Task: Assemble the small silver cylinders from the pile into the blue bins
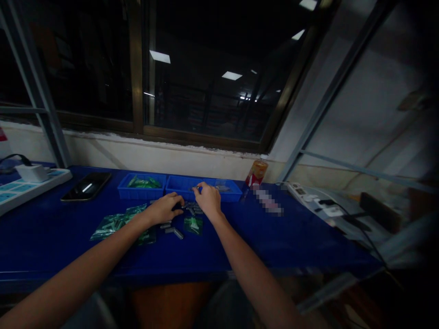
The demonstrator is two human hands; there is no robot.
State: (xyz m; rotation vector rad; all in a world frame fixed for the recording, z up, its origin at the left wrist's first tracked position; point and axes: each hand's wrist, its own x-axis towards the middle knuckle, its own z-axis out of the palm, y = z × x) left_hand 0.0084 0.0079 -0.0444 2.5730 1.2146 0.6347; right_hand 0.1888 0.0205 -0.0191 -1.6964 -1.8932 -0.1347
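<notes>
My right hand (208, 198) is over the front edge of a long blue bin (229, 196), its fingers pinched on a small metal cylinder (197, 188). To its left, my left hand (165, 209) reaches the pile of short metal cylinders (192, 210) on the blue table. The left thumb and index finger are curved and apart, with no held piece visible. More loose cylinders (174, 230) lie in front of that hand. A small green plastic bag (193, 225) with pale pieces rests between my forearms. Larger green bags of cylinders (113, 224) are partly covered by my left forearm.
A smaller blue bin (141, 193) holds green bags. Further left are a phone (86, 186) and a white power strip (37, 185). At the back right stands a bottle (257, 173). Cables and chargers (331, 208) lie at the right, beside a metal frame post (308, 123).
</notes>
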